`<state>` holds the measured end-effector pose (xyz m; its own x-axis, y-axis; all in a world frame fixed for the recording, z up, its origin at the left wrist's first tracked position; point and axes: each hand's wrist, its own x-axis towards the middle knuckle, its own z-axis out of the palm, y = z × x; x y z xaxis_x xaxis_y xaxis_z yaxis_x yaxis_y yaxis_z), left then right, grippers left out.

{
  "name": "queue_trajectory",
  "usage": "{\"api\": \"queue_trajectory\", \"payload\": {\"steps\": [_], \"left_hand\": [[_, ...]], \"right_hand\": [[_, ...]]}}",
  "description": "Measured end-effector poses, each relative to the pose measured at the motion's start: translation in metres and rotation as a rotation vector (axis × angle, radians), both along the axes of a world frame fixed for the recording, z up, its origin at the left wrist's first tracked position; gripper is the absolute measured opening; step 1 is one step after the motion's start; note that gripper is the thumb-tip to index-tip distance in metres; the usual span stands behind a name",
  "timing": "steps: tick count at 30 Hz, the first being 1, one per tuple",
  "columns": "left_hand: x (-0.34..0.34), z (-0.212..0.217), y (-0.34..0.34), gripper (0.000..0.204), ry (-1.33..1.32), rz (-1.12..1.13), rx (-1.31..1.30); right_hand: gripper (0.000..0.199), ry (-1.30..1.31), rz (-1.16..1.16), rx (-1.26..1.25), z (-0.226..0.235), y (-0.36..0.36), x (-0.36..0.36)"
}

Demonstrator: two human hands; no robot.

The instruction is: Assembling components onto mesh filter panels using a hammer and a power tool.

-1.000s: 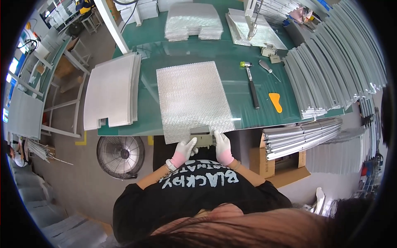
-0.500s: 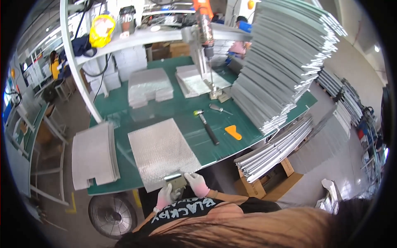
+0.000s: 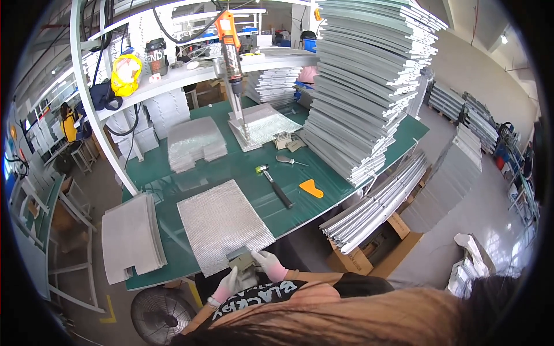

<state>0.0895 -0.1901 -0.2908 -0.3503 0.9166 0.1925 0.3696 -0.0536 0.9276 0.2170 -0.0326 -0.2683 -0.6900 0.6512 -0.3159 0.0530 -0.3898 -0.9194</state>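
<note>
Silvery mesh sheet point(image 3: 222, 222) at lower centre of frame, overhanging the table point(image 3: 300, 213); left hand's point(image 3: 228, 284) grip closed on the grey-green block point(image 3: 244, 261), right hand's point(image 3: 270, 265) closure unclear; uneven pressure might bend the sheet or let the block slip.

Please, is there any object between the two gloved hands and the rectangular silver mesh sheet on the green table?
Only the small grey-green block, in the white-gloved left hand beside the white-gloved right hand, at the notched near edge of the rectangular silver mesh sheet. Nothing else visibly stands there.
</note>
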Motion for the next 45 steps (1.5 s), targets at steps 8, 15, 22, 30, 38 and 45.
{"api": "queue_trajectory", "payload": {"steps": [8,15,22,30,38,45], "left_hand": [[-0.089,0.141,0.079,0.052,0.322,-0.211,-0.171],[-0.019,0.107,0.123,0.070,1.139,-0.149,-0.316],[0.021,0.098,0.106,0.062,1.066,-0.013,-0.295],[0.031,0.096,0.094,0.059,1.074,-0.010,-0.233],[-0.008,0.087,0.121,0.052,1.092,-0.085,-0.236],[-0.074,0.126,0.144,0.065,1.092,-0.234,-0.274]], "right_hand": [[0.048,0.032,0.292,-0.050,-0.024,-0.006,-0.016],[0.035,0.219,-0.406,0.051,-0.021,0.010,0.031],[0.029,0.152,-0.206,-0.030,-0.012,0.035,0.049],[0.025,0.187,-0.325,-0.114,-0.023,0.023,0.046],[0.050,-0.194,0.252,-0.087,0.024,0.044,0.035],[0.022,-0.489,-0.479,1.124,-0.011,0.132,0.104]]}}
